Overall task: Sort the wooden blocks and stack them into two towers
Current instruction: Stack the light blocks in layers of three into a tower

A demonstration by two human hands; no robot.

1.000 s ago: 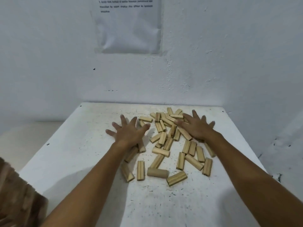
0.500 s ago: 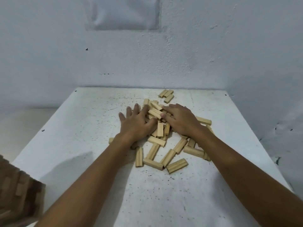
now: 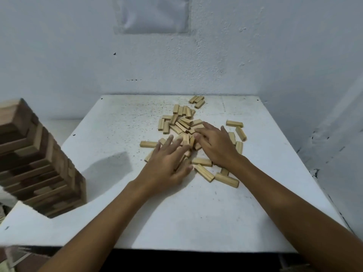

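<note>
**A:** Since half a second ago the pile of wooden blocks has spread out again on my feed, and both hands have slid nearer me. A tower of darker blocks has also come much further into view on the left.

**B:** Where do the pale blocks lie now?

**A:** Loose on the white bench, right of its middle and toward the far edge. A small group of three sits apart near the back edge. One lone block lies to the left of the pile, and two more lie off to the right.

**B:** And the hands?

**A:** My left hand lies palm down, fingers straight and spread, resting on the near blocks; it grips nothing. My right hand is also palm down on the pile, fingers stretched out flat and pressing on the blocks, holding none.

**B:** The tower?

**A:** It stands at the bench's left edge, built in crossed layers of mixed brown and pale wood, and the frame cuts off its left side.

**B:** Any writing to read?

**A:** A sheet in a plastic sleeve hangs on the white wall behind, but only its blank lower part shows. I see no labels on the blocks.
</note>
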